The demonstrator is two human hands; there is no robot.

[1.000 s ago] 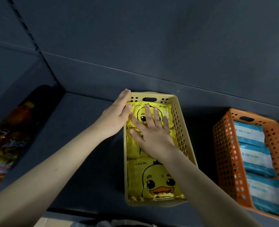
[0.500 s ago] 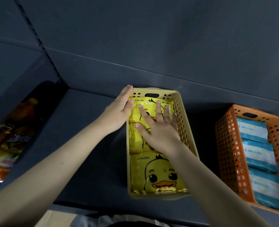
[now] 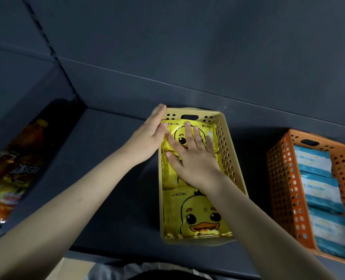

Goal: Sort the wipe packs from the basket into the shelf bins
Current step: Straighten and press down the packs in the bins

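Mostly done, it seems: three duck packs [image 3: 200,215] lie in a row in the yellow bin [image 3: 231,162], and blue-white packs [image 3: 317,188] fill the orange bin [image 3: 283,178]. Basket not in view, so what's left can't be told. Right hand [image 3: 196,160] flat, fingers straight, pressing the far pack [image 3: 177,130]. Left hand [image 3: 147,138] flat against the yellow bin's far-left wall, gripping nothing. Packs: glossy crinkly film, soft pillow shape. Bins: rigid perforated plastic, rectangular, handle slot at the end. Shelf [image 3: 111,158]: dark, matte.

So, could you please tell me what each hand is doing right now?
Left hand: open, against the yellow bin.
Right hand: open, pressing the duck pack.
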